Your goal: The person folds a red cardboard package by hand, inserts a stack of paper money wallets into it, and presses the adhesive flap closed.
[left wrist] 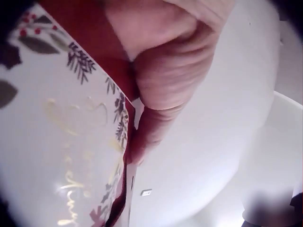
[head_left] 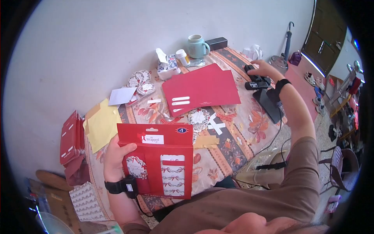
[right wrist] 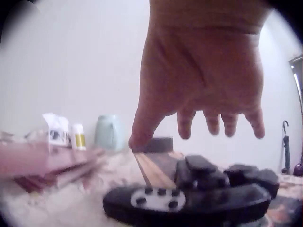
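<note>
The flat red cardboard packet with a patterned white window (head_left: 156,171) sits on the near-left side of the overlapping large red paper folders (head_left: 200,87), held up toward the person. It could tilt or sag, because only the left hand (head_left: 114,158) carries it, at one side; its far side, nearest the folders' near edge, has no support. Too firm a squeeze might also crease the card, as the left wrist view shows a narrow gap along the gripped edge.

Right of the folders, a careless downward press might knock the slim black remote with a grey button panel (head_left: 255,85) or the flat black slab (head_left: 269,105) off the cloth-covered surface (head_left: 206,181), since the slab lies close to its rim.

The left hand's grip clasps the packet's side, thumb across the front, wrist below. The right arm stretches forward past the folders' right side, and the right hand (head_left: 269,70) hangs palm down above the remote, thumb and fingers spread, its grip loose and holding nothing.
</note>
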`<state>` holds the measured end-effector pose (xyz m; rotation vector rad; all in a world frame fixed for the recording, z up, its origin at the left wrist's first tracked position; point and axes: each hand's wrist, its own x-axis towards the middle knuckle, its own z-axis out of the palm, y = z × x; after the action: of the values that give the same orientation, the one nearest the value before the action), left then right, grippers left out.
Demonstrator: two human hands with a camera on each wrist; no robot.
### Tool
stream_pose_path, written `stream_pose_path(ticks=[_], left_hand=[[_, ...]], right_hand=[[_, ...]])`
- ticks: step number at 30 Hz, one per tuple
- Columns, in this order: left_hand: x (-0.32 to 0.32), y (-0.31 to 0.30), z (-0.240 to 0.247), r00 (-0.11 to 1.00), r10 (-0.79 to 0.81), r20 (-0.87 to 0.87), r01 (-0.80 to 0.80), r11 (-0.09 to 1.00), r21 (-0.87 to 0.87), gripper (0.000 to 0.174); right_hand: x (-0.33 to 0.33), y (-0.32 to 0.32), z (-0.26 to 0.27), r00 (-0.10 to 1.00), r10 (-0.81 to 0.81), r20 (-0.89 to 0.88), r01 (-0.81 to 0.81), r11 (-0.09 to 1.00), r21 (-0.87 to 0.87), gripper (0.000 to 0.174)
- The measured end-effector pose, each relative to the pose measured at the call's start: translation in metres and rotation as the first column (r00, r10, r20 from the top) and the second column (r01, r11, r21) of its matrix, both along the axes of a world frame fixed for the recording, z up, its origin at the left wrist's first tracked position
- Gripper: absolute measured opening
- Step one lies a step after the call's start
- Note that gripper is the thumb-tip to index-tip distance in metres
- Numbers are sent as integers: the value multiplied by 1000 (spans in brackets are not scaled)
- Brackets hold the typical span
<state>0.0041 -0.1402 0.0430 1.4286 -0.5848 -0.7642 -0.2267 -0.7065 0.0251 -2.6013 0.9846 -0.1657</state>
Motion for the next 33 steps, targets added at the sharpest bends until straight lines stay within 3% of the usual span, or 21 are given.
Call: stream_pose_path(ticks=[3, 4, 6, 7, 8, 10, 12, 14, 15, 28, 30, 33], left_hand=[[-1, 4, -10, 990, 44, -134, -60, 991, -117, 47], [-4, 2, -10, 988, 40, -149, -58, 991, -122, 47], [-3, 4, -14, 985, 40, -170, -61, 990, -124, 46], [-1, 4, -17, 984, 45, -171, -67, 990, -125, 46], [0, 4, -20, 984, 46, -174, -69, 989, -127, 46], [-2, 2, -19, 979, 44, -199, -69, 990, -119, 46], [-3, -1, -16, 975, 38, -218, -64, 992, -113, 45], [-5, -2, -16, 971, 61, -229, -89, 990, -110, 46], [-5, -2, -17, 971, 55, -231, -82, 991, -110, 46], [1, 6, -26, 983, -3, -183, -26, 987, -157, 48], [1, 7, -25, 982, 6, -189, -37, 987, -159, 48], [1, 8, -27, 982, -15, -187, -19, 984, -175, 47]], right_hand=[[18, -9, -42, 980, -139, -145, 99, 962, -256, 82], [20, -5, -45, 981, -120, -153, 78, 963, -257, 82], [19, -1, -50, 982, -102, -161, 65, 972, -225, 81], [16, -10, -54, 992, 22, -122, -48, 976, -211, 75], [9, -18, -60, 991, 18, -130, -45, 977, -208, 75], [-10, -16, -51, 996, 91, -15, -92, 994, -57, 68], [-28, -21, -51, 997, 77, -32, -79, 995, -67, 65], [-47, -36, -58, 981, 195, 15, -193, 977, -88, 65], [-54, -30, -51, 978, 208, 12, -208, 978, -16, 65], [-101, 13, -36, 994, 23, -105, -6, 986, 166, 53], [-103, 11, -38, 998, -34, 52, 19, 963, 269, 51], [-104, -4, -44, 976, -83, 201, 43, 980, 196, 52]])
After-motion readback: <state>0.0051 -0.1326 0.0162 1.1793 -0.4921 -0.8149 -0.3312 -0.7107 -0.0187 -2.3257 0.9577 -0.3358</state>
